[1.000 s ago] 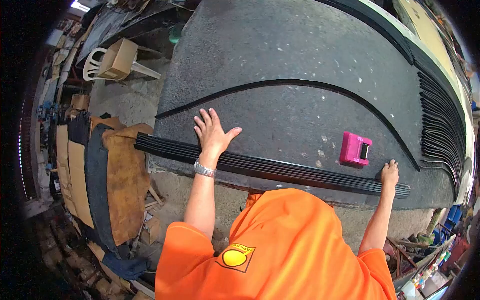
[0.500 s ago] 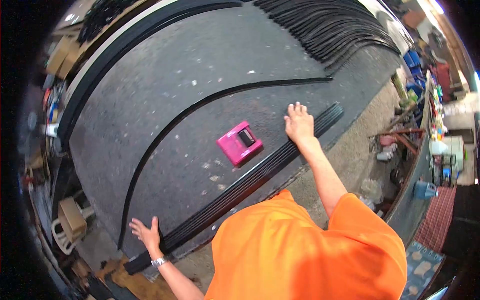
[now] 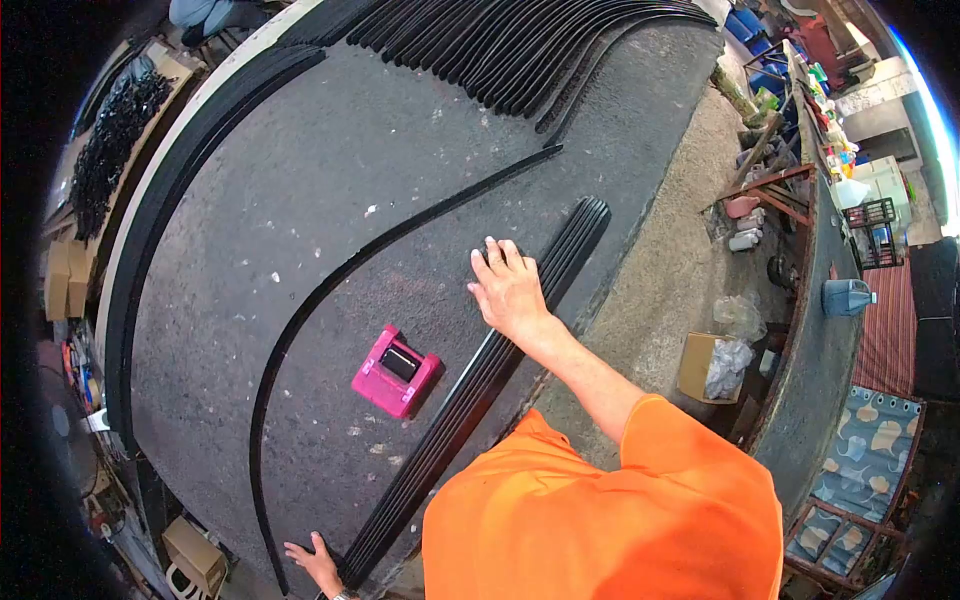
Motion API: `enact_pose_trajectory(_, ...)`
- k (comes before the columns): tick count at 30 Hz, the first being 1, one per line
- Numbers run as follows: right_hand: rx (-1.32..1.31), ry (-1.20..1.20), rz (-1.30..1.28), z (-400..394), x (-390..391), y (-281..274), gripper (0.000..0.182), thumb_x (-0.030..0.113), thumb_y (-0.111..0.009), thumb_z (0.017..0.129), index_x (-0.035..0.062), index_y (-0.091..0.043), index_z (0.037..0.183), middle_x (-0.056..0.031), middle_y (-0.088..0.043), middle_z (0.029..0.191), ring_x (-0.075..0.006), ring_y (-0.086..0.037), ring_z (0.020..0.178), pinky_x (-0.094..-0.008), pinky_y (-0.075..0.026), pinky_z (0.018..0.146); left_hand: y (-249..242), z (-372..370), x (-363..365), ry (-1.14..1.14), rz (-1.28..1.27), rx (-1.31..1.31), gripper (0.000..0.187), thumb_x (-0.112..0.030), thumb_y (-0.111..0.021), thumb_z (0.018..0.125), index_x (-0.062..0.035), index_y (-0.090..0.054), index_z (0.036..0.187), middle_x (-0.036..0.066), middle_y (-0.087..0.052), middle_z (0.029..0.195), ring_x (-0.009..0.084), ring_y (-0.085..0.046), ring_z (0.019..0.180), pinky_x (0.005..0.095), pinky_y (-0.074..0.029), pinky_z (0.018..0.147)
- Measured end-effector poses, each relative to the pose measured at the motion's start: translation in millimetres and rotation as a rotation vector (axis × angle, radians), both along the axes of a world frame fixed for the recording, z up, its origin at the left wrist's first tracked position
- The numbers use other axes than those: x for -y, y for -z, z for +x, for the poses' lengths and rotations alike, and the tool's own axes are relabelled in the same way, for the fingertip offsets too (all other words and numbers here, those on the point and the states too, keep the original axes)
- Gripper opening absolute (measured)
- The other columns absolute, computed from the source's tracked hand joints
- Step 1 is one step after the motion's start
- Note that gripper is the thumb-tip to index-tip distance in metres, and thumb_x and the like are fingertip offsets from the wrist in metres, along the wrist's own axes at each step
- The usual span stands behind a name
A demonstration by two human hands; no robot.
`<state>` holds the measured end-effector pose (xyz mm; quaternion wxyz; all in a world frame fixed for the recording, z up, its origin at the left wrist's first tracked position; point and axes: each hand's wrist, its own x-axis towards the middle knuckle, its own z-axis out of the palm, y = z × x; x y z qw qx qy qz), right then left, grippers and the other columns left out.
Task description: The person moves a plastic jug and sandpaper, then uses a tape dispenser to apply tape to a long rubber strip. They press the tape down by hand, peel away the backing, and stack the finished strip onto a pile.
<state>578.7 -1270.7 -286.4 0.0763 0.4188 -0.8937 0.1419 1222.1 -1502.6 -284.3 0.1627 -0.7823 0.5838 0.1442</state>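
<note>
Several long black strips [image 3: 470,395] lie side by side along the near edge of the dark table [image 3: 240,250]. My right hand [image 3: 512,295] rests over their upper part, its fingers apart and nothing held. Down at the lower end of the strips is my left hand [image 3: 317,565], fingers spread, beside them. A pink tape dispenser-like object [image 3: 385,388] with a black insert sits left of the strips. Beyond it, one curved black strip [image 3: 312,300] lies alone on the table.
Many wavy black strips [image 3: 500,45] lie at the table's far end, and a long curved bundle [image 3: 150,210] follows the left edge. Right of the table are a cardboard box [image 3: 697,368], a black crate [image 3: 873,232] and a blue jug [image 3: 845,297]. A person [image 3: 215,12] is partly visible at the upper left.
The view has turned, so the table and strips appear steeper and shifted left. Both hands appear further left, still with fingers apart; my left hand is lower in view.
</note>
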Motion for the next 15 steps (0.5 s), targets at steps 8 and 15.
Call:
enact_pose_trajectory(8, 0.063, -0.013, -0.001, -3, 1, -9, 0.058, 0.028, -0.078, 0.083, 0.0032, -0.062, 0.133, -0.0219, -0.055, 0.142, -0.0391, -0.048, 0.131, -0.0513, -0.045, 0.095, -10, -10, -3, 0.011, -0.004, -0.108, 0.100, -0.056, -0.064, 0.097, -0.0114, -0.008, 0.167, 0.025, -0.004, 0.172, 0.0475, -0.010, 0.157, 0.0557, -0.022, 0.126)
enact_pose_trajectory(15, -0.075, -0.084, 0.111, -5, 10, -26, 0.044, 0.029, -0.079, 0.080, 0.0073, -0.065, 0.117, -0.0196, -0.064, 0.128, -0.0377, -0.060, 0.114, -0.0502, -0.055, 0.083, -14, -13, -16, 0.237, -0.122, -0.202, 0.101, -0.054, -0.067, 0.095, 0.0026, -0.018, 0.163, 0.030, -0.016, 0.169, 0.0444, -0.008, 0.159, 0.0553, -0.008, 0.127)
